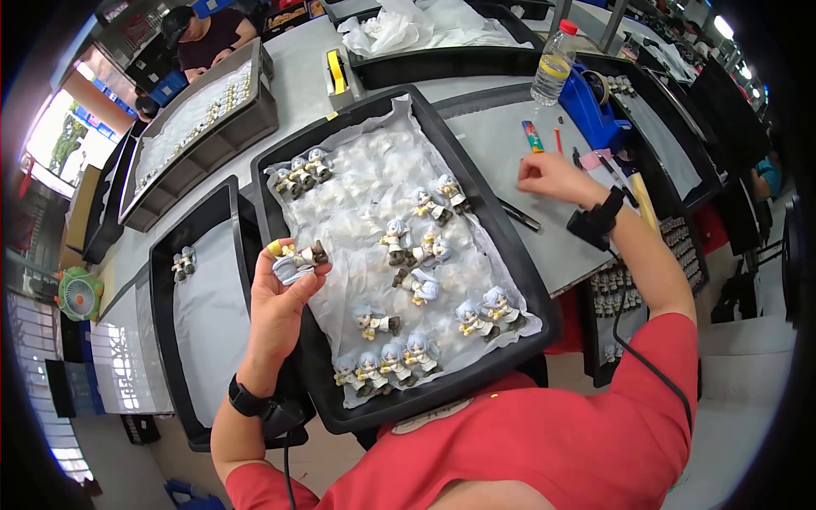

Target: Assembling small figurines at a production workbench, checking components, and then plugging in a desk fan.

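Observation:
My left hand (276, 302) holds a small figurine (297, 259) with pale blue hair, raised above the left rim of a black tray (535, 289). The tray is lined with white sheeting and carries several more such figurines (408, 246), scattered singly and in small rows. My right hand (552, 178) rests on the grey table to the right of the tray, fingers curled, close to a thin black pen-like tool (520, 216). Whether it pinches anything is hidden. Both wrists wear black bands with cables.
A second black tray (166, 280) at my left holds two figurines (183, 263). A grey crate (204, 127) of small parts stands beyond it. A water bottle (552, 64), blue tape dispenser (591, 106), markers and another person (208, 34) are at the back.

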`<state>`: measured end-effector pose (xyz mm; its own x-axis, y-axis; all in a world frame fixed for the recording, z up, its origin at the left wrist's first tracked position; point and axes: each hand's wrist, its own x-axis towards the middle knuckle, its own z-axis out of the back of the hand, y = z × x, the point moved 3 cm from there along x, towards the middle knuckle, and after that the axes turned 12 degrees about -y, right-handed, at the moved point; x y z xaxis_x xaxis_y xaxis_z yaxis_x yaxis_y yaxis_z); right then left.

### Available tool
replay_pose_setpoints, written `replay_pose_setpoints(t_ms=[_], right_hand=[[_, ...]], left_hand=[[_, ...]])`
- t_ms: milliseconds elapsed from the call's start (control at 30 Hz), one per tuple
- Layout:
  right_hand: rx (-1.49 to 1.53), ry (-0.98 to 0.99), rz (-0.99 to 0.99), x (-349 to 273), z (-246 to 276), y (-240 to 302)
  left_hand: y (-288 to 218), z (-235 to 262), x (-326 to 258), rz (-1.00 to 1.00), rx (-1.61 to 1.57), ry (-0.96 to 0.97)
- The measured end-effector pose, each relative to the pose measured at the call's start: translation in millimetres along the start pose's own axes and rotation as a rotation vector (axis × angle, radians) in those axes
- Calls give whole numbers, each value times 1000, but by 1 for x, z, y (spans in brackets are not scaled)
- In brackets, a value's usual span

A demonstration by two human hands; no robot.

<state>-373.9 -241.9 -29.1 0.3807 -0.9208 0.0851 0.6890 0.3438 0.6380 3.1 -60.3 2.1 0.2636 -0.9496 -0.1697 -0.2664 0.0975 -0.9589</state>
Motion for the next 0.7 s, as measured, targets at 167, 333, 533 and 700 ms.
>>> replay_pose_setpoints(t_ms=[167, 333, 533, 700], right_hand=[[-93, 52, 28, -6, -35, 11], [256, -6, -385, 10, -5, 12], [730, 7, -50, 45, 6, 150], [1060, 180, 20, 11, -42, 245]], left_hand=[[4, -1, -1, -16, -14, 15], [5, -4, 6, -36, -22, 54], [2, 15, 2, -108, -19, 10], [17, 12, 11, -171, -88, 73]])
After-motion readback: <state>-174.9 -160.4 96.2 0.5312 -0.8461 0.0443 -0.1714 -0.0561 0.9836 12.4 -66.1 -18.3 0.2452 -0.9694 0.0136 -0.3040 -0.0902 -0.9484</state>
